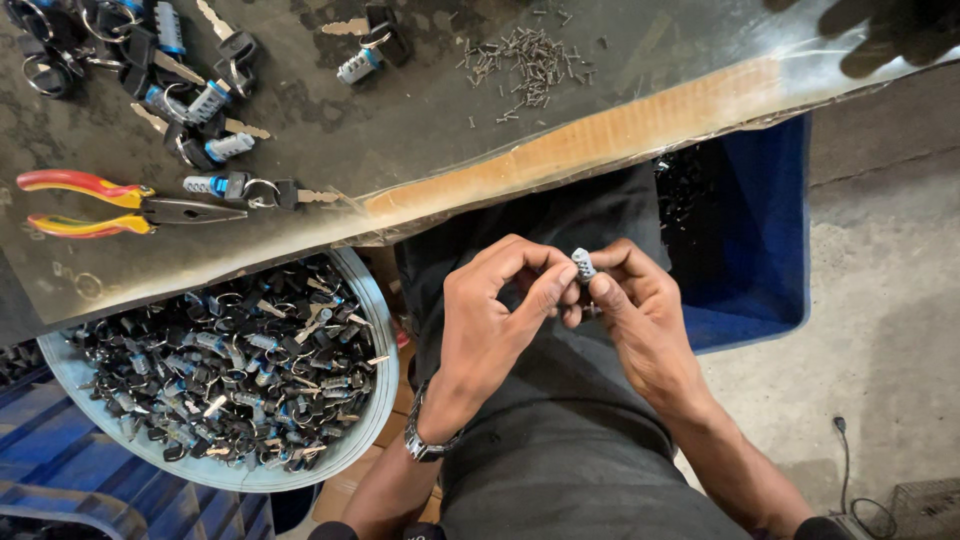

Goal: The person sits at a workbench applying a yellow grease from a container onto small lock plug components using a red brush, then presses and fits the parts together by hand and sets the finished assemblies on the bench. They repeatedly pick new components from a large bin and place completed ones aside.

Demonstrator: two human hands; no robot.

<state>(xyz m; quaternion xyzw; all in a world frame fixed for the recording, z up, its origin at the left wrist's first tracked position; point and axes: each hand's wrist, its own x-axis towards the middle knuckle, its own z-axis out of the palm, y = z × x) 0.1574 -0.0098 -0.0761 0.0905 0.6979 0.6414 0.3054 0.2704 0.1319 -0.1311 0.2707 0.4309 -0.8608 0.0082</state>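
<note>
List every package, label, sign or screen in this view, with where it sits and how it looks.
No labels, signs or screens show; only containers.
Round tub: lower left under the workbench, pale blue-grey, full of dark lock-and-key sets.
Blue bin: right of the lap, square, deep blue, small dark parts inside.
Blue crate: bottom left corner, ribbed.
Both hands, left hand and right hand, hold a small silver lock cylinder over the lap.

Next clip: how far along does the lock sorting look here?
Done: several keyed lock cylinders lie on the worktable beside the pliers and small pins. In hand: left hand and right hand pinch one small cylinder. Left: a round tub heaped with lock and key sets.
</note>
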